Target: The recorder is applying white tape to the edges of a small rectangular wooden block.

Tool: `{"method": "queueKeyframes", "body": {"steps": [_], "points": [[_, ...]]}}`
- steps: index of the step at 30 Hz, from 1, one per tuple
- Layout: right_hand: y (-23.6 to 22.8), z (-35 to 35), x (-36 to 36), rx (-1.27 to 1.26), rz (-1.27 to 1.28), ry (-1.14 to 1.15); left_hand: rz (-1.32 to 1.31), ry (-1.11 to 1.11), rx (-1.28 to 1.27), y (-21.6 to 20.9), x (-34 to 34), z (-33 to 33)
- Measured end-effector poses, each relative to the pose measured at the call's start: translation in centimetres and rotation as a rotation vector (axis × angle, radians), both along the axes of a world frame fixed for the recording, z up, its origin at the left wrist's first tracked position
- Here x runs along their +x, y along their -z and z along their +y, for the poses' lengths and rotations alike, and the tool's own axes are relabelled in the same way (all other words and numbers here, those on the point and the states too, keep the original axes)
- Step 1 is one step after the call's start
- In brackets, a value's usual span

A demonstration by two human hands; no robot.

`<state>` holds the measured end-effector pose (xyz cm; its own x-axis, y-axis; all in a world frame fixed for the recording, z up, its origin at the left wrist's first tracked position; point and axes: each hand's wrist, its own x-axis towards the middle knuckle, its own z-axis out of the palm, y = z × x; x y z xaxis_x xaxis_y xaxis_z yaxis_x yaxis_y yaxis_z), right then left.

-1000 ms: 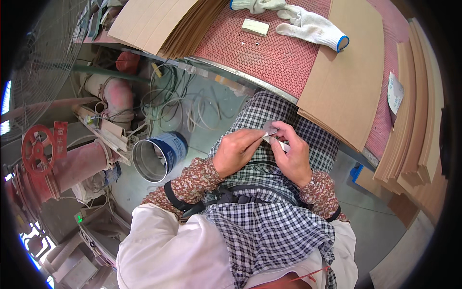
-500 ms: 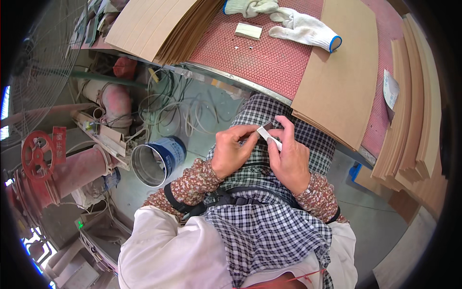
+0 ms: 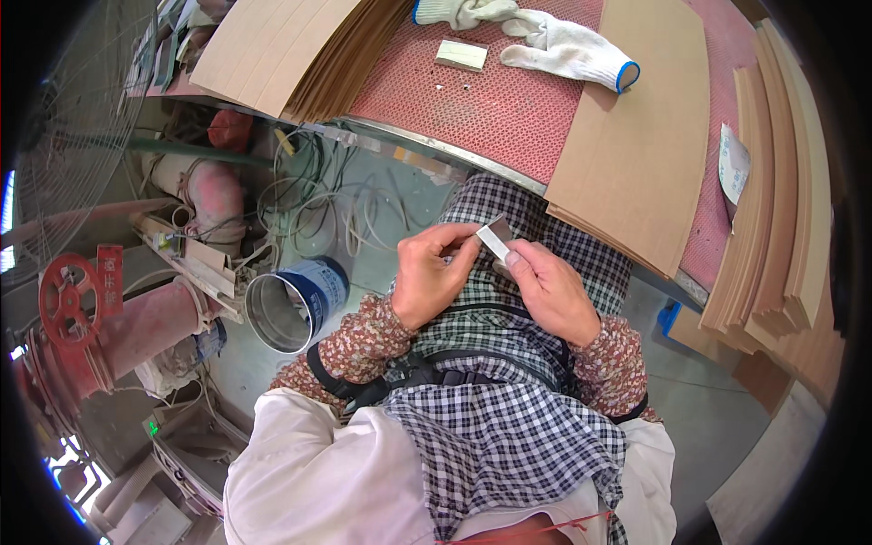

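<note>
Over my lap, my right hand (image 3: 554, 286) is closed around a small white rectangular block (image 3: 493, 244), thumb on top. A thin grey-brown piece (image 3: 496, 227) stands out along the block's far edge; what it is made of I cannot make out. My left hand (image 3: 429, 275) is closed in a pinch at the block's left end, with thumb and fingertip together. Whether it grips the block or the thin piece is unclear. On the red patterned tabletop (image 3: 472, 123) lies a similar pale block (image 3: 461, 55), beside white work gloves (image 3: 572, 50) with blue cuffs.
Stacked brown boards (image 3: 282, 54) lie at the table's far left, others (image 3: 636, 145) at its right. Curved board stacks (image 3: 763, 209) stand farther right. A blue bucket (image 3: 318, 286) sits on the floor at left, near loose hoses (image 3: 363, 213), red pipework (image 3: 154, 327) and a fan guard (image 3: 86, 118).
My right fingers, raised before, have folded down around the block. The block has shifted slightly left and up, and its thin grey-brown piece shows more. My left hand keeps its pinch.
</note>
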<state>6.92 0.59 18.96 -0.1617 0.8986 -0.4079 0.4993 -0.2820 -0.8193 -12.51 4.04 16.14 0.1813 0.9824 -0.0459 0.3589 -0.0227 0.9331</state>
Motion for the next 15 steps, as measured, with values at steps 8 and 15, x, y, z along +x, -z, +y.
{"method": "queueKeyframes", "body": {"steps": [8,15], "points": [[0.0,-0.7,0.2,0.134,-0.127,-0.005,-0.097,0.005,-0.147,0.0,0.0,0.1],[1.7,-1.0,0.8,0.055,-0.082,0.11,-0.331,-0.023,-0.415,0.0,0.1,0.7]]}}
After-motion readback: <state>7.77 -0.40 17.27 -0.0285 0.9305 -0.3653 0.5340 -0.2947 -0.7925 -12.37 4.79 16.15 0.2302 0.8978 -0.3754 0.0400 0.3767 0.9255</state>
